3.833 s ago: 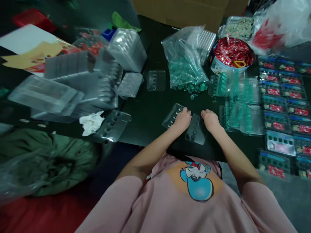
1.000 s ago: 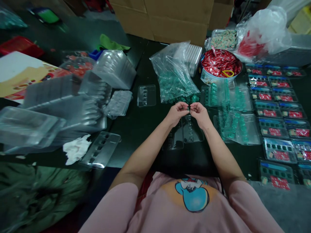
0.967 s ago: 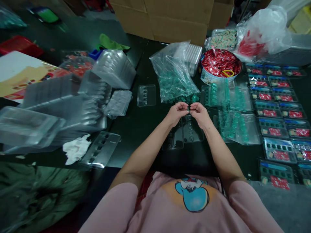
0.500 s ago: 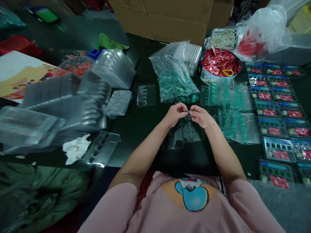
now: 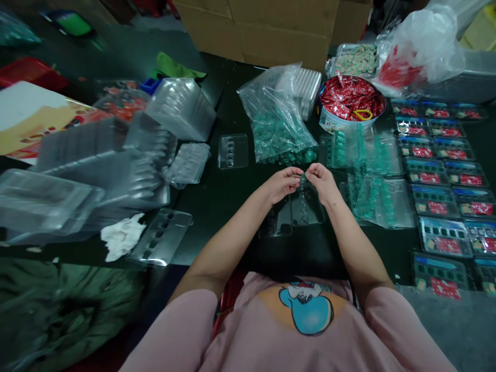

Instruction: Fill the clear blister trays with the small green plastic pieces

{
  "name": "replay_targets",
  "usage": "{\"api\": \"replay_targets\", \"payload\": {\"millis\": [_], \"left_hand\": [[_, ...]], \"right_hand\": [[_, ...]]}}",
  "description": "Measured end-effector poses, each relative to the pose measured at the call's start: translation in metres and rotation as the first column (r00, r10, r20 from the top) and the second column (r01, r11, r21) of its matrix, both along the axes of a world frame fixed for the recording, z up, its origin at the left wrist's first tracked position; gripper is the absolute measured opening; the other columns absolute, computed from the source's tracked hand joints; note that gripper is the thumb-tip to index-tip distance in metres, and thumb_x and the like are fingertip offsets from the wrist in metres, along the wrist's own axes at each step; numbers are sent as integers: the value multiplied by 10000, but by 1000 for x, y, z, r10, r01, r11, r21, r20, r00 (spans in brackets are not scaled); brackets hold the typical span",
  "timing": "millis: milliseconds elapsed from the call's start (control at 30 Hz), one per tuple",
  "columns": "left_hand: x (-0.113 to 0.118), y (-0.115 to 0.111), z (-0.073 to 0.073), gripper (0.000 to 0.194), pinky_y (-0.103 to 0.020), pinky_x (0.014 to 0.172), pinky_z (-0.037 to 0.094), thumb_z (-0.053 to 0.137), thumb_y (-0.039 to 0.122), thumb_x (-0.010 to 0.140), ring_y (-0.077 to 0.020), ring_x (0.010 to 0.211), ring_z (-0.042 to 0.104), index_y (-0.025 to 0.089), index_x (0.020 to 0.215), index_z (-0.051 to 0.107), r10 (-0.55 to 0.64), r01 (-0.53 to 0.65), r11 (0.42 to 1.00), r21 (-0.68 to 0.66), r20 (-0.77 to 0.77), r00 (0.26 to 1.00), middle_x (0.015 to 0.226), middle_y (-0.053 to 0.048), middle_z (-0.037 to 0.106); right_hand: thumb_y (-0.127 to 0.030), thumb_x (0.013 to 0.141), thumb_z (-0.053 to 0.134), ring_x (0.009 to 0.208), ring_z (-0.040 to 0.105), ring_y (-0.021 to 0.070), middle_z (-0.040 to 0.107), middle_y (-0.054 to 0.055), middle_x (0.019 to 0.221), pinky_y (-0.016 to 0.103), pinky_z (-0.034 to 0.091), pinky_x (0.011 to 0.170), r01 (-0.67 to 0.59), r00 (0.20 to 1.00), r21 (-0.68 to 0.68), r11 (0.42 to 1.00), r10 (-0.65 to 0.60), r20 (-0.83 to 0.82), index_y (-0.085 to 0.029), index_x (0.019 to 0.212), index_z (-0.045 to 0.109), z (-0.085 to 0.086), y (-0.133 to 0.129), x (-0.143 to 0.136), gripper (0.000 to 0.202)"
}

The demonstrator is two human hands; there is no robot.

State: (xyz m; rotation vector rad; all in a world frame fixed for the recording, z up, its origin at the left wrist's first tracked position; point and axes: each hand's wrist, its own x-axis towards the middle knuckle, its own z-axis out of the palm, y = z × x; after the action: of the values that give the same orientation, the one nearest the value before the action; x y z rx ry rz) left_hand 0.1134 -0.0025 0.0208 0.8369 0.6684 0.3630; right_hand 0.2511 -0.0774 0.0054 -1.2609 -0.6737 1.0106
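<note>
In the middle of the table my left hand [image 5: 284, 184] and my right hand [image 5: 320, 181] meet, their fingers closed in a pinch. A small green translucent piece [image 5: 303, 177] shows between the fingertips of both. Just below it lies a clear plastic tray [image 5: 313, 211] with a row of small pockets. A second clear tray [image 5: 284, 221] sits to its left, partly under my left wrist. Beyond my hands, loose green pieces spill from the mouth of a clear bag [image 5: 281, 132] full of them.
Green-filled trays [image 5: 387, 201] overlap right of my hands. Farther right stand rows of packed trays [image 5: 445, 237] with red packets. A round tin [image 5: 351, 101] of red packets is behind. Stacked clear trays [image 5: 101, 181] fill the left, with a crumpled white tissue [image 5: 122, 237] in front.
My right hand has turned slightly, its fingers now bent more downward over the green piece. My left fingers have shifted slightly to the right. The trays stay where they were.
</note>
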Motion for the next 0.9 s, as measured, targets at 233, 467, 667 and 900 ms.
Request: {"api": "replay_targets", "payload": {"millis": [233,467,667,900], "left_hand": [[9,-1,-1,236,-190,615,460,726,75,693,-77,618,609,151,899,638,210,-207,976,-64,37,977,667,28,626],[7,-2,-9,324,-250,747,488,830,193,610,-110,760,620,143,909,719,204,-196,910,365,16,979,869,-23,681],[6,-2,-7,201,-296,782,483,758,220,678,-159,820,618,180,875,770,226,-44,648,760,-137,965,940,-50,690],[4,-4,-31,182,-309,795,486,716,175,709,-179,811,636,208,878,777,168,131,558,819,-266,949,914,-50,716]], "right_hand": [[-296,666,692,534,384,67,481,-75,666,212,264,486,4,995,44,999,1,-104,-234,784,473,5,-1,-2,256],[-301,613,749,575,499,73,491,-83,663,185,257,457,45,990,-42,998,-50,-134,-241,825,472,-2,3,-2,354],[-327,588,748,591,546,85,498,-91,642,189,264,467,46,990,-72,996,-55,-131,-231,828,486,-10,0,0,368],[-314,666,668,685,595,120,579,-66,693,262,441,666,8,985,-103,995,10,173,-224,841,533,-34,-12,12,239]]}}
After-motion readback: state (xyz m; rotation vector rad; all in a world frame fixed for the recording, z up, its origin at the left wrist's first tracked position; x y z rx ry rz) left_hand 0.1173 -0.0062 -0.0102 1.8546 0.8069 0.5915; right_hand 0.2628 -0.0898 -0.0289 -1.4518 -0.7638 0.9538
